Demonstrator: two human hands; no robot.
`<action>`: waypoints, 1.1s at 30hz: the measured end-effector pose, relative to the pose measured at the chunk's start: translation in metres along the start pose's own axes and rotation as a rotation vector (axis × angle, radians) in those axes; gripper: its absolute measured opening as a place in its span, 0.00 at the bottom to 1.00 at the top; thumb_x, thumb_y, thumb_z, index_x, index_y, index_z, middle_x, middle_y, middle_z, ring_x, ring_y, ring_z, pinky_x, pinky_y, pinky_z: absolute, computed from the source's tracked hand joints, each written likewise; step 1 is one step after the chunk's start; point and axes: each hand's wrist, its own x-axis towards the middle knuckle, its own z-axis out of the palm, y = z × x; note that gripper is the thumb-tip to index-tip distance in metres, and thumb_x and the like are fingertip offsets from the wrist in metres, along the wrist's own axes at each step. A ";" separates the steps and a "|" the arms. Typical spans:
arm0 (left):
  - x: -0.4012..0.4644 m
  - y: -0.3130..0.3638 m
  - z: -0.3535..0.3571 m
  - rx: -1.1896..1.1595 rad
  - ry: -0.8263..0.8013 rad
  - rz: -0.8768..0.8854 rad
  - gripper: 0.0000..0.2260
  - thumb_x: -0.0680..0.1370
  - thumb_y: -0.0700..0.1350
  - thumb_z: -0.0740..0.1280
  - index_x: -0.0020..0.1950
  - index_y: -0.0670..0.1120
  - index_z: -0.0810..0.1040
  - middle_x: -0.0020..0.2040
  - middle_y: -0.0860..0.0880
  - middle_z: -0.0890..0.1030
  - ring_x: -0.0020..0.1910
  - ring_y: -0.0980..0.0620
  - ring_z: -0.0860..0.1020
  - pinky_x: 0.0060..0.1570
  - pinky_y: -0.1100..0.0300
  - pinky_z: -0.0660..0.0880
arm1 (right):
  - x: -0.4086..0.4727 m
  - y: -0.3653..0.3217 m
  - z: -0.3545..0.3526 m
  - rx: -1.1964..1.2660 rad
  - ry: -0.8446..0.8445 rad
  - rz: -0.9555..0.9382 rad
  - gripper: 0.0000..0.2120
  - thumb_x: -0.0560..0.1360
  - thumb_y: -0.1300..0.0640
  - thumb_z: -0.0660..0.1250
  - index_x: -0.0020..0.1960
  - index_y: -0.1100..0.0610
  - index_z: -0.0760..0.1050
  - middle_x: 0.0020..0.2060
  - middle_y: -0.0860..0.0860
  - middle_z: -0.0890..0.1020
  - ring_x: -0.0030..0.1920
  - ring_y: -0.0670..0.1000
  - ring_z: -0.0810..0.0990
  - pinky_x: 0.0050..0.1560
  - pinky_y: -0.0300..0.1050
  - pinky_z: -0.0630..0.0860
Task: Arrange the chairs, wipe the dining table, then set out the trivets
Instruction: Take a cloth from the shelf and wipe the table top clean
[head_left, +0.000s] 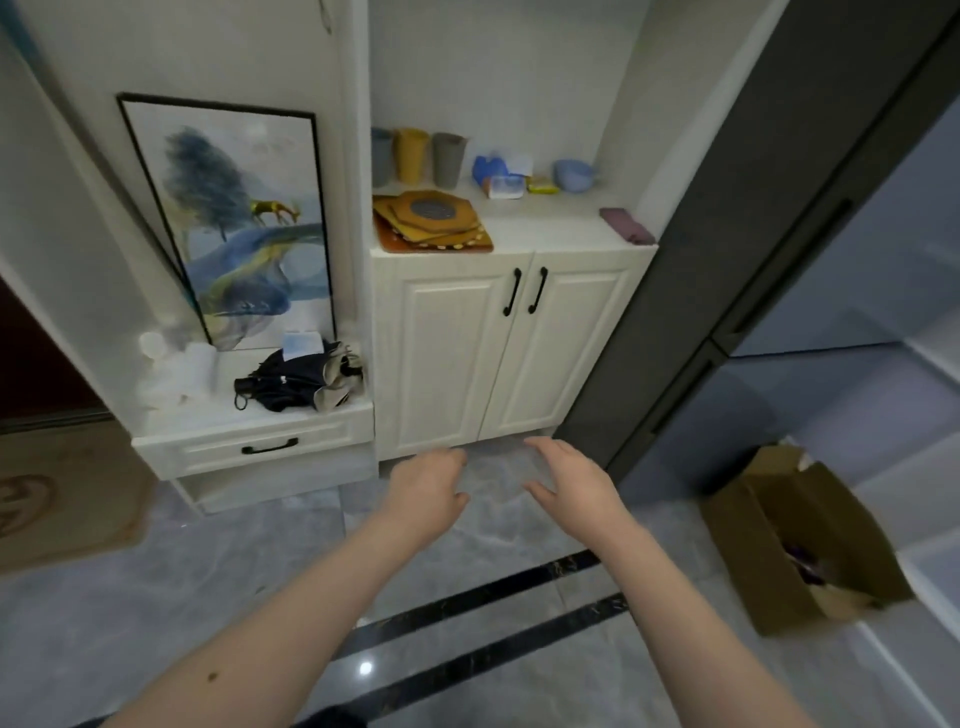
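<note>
Left hand (423, 486), right hand (569, 480): both open, empty, held forward below cabinet height. Stacked trivets (431, 223) on cabinet top (545, 228); advisable to lift whole stack, supporting underneath.

Look up at 12 o'clock: your flat, brown and yellow trivets (432, 224) lie stacked on the white cupboard top (550, 228).

A single head-worn wide-angle camera looks forward and down from standing height. It faces a white cabinet (498, 353) near ahead, with the tiled floor (156, 623) filling the lower frame.
</note>
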 end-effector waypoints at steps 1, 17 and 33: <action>0.011 0.004 -0.002 -0.001 0.000 0.014 0.19 0.77 0.49 0.63 0.66 0.46 0.70 0.62 0.46 0.75 0.61 0.46 0.73 0.55 0.55 0.72 | 0.005 0.006 -0.004 -0.005 0.009 0.013 0.25 0.78 0.51 0.64 0.73 0.52 0.63 0.66 0.50 0.72 0.63 0.51 0.73 0.60 0.44 0.69; 0.287 0.036 -0.057 0.002 -0.017 0.309 0.21 0.79 0.49 0.63 0.70 0.46 0.67 0.65 0.46 0.74 0.62 0.47 0.73 0.58 0.54 0.72 | 0.188 0.108 -0.059 0.014 0.092 0.285 0.25 0.78 0.52 0.65 0.73 0.51 0.62 0.69 0.49 0.70 0.64 0.50 0.73 0.63 0.46 0.70; 0.532 0.144 -0.084 0.013 0.062 0.495 0.18 0.80 0.47 0.61 0.70 0.47 0.69 0.65 0.47 0.74 0.62 0.48 0.73 0.56 0.56 0.72 | 0.339 0.251 -0.135 0.005 0.251 0.437 0.25 0.77 0.52 0.66 0.72 0.52 0.64 0.73 0.49 0.62 0.66 0.51 0.71 0.65 0.46 0.70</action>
